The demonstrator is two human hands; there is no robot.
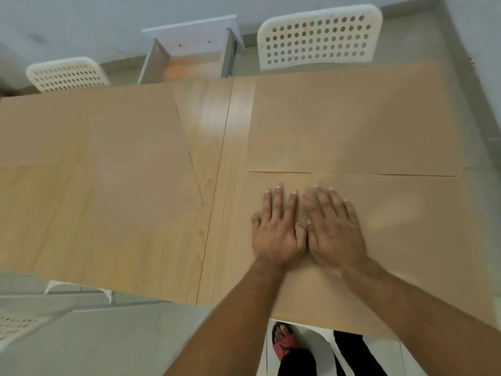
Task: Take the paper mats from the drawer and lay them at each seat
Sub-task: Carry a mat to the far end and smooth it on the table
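While both my palms press flat, fingers spread and gripping nothing, I am smoothing the near-right brown kraft-paper mat [406,240] onto the light wood-grain table [214,185]. Left hand [276,229] and right hand [333,229] sit side by side, thumbs touching, near the mat's left-centre; judged reason: flat pressure holds the sheet while it is squared to the table edge at my seat.

Far-right brown paper mat [352,118] lies just beyond, edges meeting along a thin seam, in front of the white perforated plastic chair [320,39]. Left-side brown paper mat [108,172] covers most of the table's left half; whether it is 1 sheet or 2 I cannot tell. Second white perforated chair [67,74] stands behind it.

Grey open drawer [189,55] sits between the 2 far chairs; inside is blurred, contents unclear.

Judgement: task approx. complete, pending final alignment. Risk: thin paper may creep or crease under palms.
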